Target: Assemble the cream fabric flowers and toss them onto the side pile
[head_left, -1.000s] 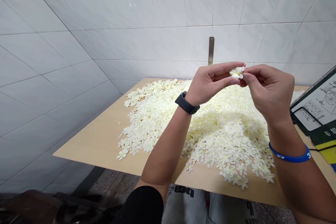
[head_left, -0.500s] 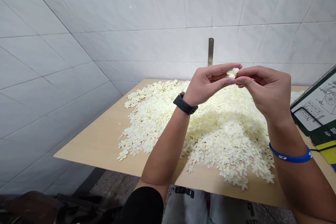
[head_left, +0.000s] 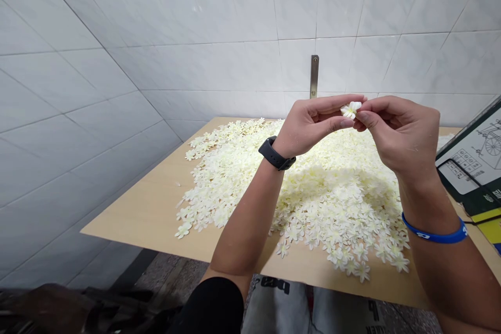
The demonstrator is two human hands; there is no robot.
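Observation:
A small white artificial flower (head_left: pixel 350 110) with a pale yellow centre is held up between my two hands, above the far part of the table. My left hand (head_left: pixel 309 124), with a black watch at the wrist, closes its thumb and fingers round the flower from the left. From the right, my right hand (head_left: pixel 403 133) pinches at the flower's edge with thumb and forefinger; a blue band circles that wrist. Beneath both arms spreads a broad heap of similar white flowers (head_left: pixel 235 182).
The flowers lie on a light wooden table (head_left: pixel 141 214). At the right edge leans a dark green box or folder (head_left: pixel 477 156) with a line drawing and a black cord. White tiled walls (head_left: pixel 219 68) stand behind and left, with a metal bracket (head_left: pixel 314 75) at the back.
My right hand has shifted slightly to the right. The flower between the fingers has moved slightly right and shows more of its petals; my left hand is nearly still.

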